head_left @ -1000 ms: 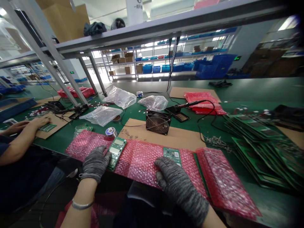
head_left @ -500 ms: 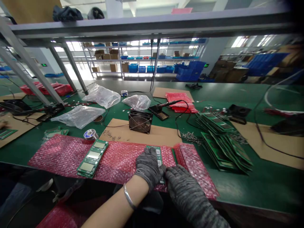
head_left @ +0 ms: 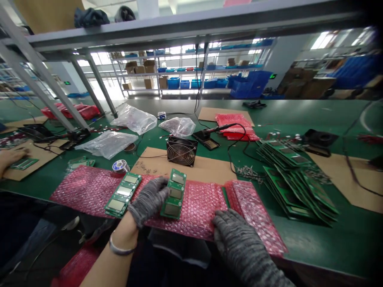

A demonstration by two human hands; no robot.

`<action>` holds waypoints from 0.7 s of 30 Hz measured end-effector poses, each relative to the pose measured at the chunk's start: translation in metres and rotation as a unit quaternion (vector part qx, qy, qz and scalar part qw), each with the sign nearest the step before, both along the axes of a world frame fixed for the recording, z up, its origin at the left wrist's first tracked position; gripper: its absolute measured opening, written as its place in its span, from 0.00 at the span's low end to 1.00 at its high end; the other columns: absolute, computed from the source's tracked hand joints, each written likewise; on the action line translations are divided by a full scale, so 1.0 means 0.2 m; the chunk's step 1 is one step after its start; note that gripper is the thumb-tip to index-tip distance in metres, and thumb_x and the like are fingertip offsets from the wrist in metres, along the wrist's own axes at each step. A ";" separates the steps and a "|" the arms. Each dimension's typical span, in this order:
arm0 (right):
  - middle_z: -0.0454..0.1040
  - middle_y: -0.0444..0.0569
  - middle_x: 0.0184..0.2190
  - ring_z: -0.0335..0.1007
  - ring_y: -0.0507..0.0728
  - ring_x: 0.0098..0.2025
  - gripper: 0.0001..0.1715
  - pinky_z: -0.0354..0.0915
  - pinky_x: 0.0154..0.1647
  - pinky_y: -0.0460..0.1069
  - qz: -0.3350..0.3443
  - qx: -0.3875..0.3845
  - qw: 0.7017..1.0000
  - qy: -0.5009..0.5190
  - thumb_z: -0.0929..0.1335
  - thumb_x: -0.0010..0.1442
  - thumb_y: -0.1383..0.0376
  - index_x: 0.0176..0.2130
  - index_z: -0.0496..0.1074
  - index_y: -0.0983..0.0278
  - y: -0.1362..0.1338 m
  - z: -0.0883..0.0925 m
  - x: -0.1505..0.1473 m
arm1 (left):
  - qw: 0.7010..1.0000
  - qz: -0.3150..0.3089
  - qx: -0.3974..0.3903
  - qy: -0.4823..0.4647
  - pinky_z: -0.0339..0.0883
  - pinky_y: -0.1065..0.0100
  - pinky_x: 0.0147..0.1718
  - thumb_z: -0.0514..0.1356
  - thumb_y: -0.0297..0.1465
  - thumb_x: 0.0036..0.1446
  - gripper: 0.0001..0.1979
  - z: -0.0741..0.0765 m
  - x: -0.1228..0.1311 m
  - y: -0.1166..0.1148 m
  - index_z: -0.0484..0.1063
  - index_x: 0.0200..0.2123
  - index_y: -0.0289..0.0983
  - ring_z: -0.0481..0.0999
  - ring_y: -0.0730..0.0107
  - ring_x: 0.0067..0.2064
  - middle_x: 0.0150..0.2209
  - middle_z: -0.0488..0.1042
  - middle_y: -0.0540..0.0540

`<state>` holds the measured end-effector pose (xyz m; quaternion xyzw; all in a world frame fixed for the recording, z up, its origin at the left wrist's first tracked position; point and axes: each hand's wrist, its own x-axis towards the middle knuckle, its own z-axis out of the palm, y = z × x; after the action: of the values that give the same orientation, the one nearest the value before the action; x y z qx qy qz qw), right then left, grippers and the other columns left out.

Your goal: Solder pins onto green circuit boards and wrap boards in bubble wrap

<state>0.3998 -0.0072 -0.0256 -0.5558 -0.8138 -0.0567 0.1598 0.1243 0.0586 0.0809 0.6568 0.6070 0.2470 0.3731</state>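
Note:
My left hand (head_left: pixel 151 199), in a grey knit glove, grips a green circuit board (head_left: pixel 175 194) by its left edge. Three rectangular panels show on the board, which is tilted over a strip of red bubble wrap (head_left: pixel 199 203). Just left of that hand, another board (head_left: pixel 124 193) with similar panels lies on the wrap, seemingly stacked on more. My right hand (head_left: pixel 236 233), also gloved, rests with fingers laid on the wrap's front part, beside its folded right end (head_left: pixel 255 215). A board's green edge (head_left: pixel 225 197) peeks out at that fold.
Piled boards (head_left: pixel 299 191) lie at the right. Behind the wrap stand a small fan (head_left: pixel 181 151) on cardboard, a solder spool (head_left: pixel 120 166) and a soldering iron (head_left: pixel 217 129) on its stand. Clear plastic bags (head_left: pixel 133 119) lie further back. Another person's hand (head_left: pixel 12 157) is at far left.
My left hand has moved left and raised the board off the wrap, its panels now showing. My right hand stays on the wrap, now apart from the left. The view has shifted slightly.

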 end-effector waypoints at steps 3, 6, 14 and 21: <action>0.79 0.54 0.45 0.74 0.66 0.49 0.16 0.67 0.58 0.63 0.009 0.006 1.000 0.016 0.65 0.56 0.66 0.43 0.78 0.58 0.01 -0.02 0.02 | 0.996 0.049 -0.006 -0.068 0.73 0.58 0.44 0.50 0.43 0.59 0.25 0.02 -0.32 -0.07 0.68 0.53 0.34 0.79 0.58 0.44 0.45 0.78 0.39; 0.79 0.53 0.43 0.75 0.66 0.47 0.15 0.67 0.56 0.63 0.013 0.012 0.999 0.027 0.66 0.55 0.65 0.41 0.78 0.55 0.03 -0.03 0.04 | 0.992 0.106 -0.021 -0.059 0.74 0.55 0.38 0.53 0.48 0.57 0.29 0.00 -0.55 -0.11 0.69 0.53 0.33 0.80 0.55 0.37 0.41 0.79 0.38; 0.80 0.54 0.39 0.76 0.65 0.43 0.13 0.71 0.51 0.61 0.024 0.045 0.998 0.037 0.66 0.57 0.65 0.39 0.78 0.54 0.06 -0.03 0.04 | 0.932 0.250 0.044 0.257 0.44 0.43 0.65 0.59 0.43 0.54 0.41 -0.14 -0.56 -0.06 0.54 0.66 0.31 0.53 0.40 0.68 0.67 0.56 0.27; 0.80 0.54 0.40 0.77 0.64 0.45 0.15 0.72 0.53 0.61 0.005 0.079 0.997 0.020 0.64 0.60 0.65 0.42 0.78 0.61 0.01 -0.01 -0.01 | 0.918 0.191 -0.017 0.346 0.51 0.48 0.64 0.57 0.39 0.56 0.44 -0.23 -0.45 -0.05 0.43 0.69 0.25 0.57 0.42 0.67 0.67 0.56 0.25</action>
<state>0.3984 -0.0060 -0.0280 -0.5380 -0.8065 -0.1092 0.2195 0.0346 0.0484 0.0356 0.5663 0.8163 0.0602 0.0966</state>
